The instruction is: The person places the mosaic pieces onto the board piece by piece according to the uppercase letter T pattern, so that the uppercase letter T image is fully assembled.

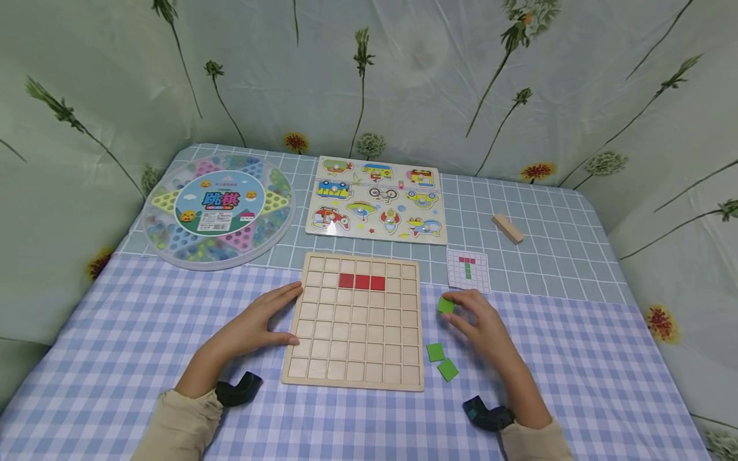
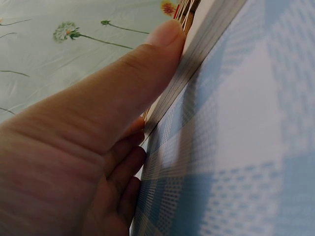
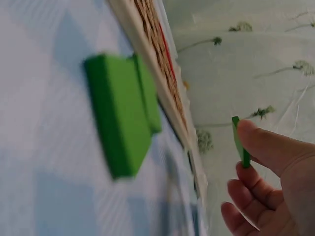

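A wooden grid board lies in the middle of the table, with three red square tiles side by side in its second row from the top. At the board's left edge my left hand rests with fingers and thumb extended; in the left wrist view the thumb touches the board's side. My right hand pinches a green square tile between thumb and fingers, just right of the board. Two more green tiles lie on the cloth below that hand, and they also show in the right wrist view.
Behind the board is a pattern card with a red-and-green T. A vehicle peg puzzle, a round Chinese checkers box and a small wooden block lie farther back. A flowered curtain hangs behind the table.
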Demonstrator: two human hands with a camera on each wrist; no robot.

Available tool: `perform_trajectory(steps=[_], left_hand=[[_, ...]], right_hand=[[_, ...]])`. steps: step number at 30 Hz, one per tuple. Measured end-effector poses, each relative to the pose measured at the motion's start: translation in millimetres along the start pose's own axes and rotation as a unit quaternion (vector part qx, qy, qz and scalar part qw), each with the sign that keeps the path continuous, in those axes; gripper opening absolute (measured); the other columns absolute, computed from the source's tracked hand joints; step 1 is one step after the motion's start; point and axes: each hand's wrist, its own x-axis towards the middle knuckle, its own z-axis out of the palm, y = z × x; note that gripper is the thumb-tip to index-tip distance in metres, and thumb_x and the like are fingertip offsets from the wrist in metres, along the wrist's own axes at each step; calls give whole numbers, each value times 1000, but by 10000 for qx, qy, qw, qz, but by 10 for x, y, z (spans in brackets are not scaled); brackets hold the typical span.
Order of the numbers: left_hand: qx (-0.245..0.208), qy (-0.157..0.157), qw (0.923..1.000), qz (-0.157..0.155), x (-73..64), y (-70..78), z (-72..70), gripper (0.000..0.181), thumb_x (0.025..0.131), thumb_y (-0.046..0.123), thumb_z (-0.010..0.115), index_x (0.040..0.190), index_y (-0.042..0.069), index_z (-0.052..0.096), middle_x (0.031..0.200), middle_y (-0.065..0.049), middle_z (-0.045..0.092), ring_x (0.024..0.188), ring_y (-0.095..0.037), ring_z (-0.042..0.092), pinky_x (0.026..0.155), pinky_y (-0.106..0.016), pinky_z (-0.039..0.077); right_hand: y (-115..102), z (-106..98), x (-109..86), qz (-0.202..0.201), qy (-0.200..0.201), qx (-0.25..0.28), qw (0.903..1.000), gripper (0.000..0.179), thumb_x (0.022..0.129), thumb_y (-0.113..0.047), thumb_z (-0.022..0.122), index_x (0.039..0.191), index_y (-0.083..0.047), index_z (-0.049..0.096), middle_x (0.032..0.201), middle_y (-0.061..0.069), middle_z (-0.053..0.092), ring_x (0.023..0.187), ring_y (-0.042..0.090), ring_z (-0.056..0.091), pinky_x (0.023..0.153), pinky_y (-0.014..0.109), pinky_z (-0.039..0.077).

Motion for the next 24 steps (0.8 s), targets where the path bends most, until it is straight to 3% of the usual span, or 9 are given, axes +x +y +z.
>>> perform_trajectory(steps=[5,13,19,24], left_hand=[[-22,-69,9999,-87,3,8,-13,90,71,42,73,140,5,30,144,-11,26,130,-32,22,100,-50,21],[-43,-79,9999,-134,1,12,-14,90,71,43,72,141,6,30,145,-10,25,130,-31,21,101,-50,21],[19,28,10000,-4,-4,7,-4,90,70,42,73,140,4,31,143,-13,27,129,-34,24,99,-52,23],[14,42,10000,7,-6,3,-3,90,70,42,73,140,4,31,144,-12,27,129,-34,23,99,-52,23]], right_hand=[[-192,73,140,-597,308,546,9962,38,75,-1,71,111,-5,62,104,0,55,98,16,50,84,24,41],[-513,414,422,-853,397,1091,9896,36,77,-4,70,111,-2,60,108,4,56,96,17,50,81,35,43],[-641,695,557,-664,212,1299,9891,31,75,-3,71,105,-5,61,101,2,56,93,19,52,82,36,44],[-656,854,605,-243,-177,1382,9899,27,76,-8,72,102,-8,63,96,-1,55,89,18,53,80,34,45]])
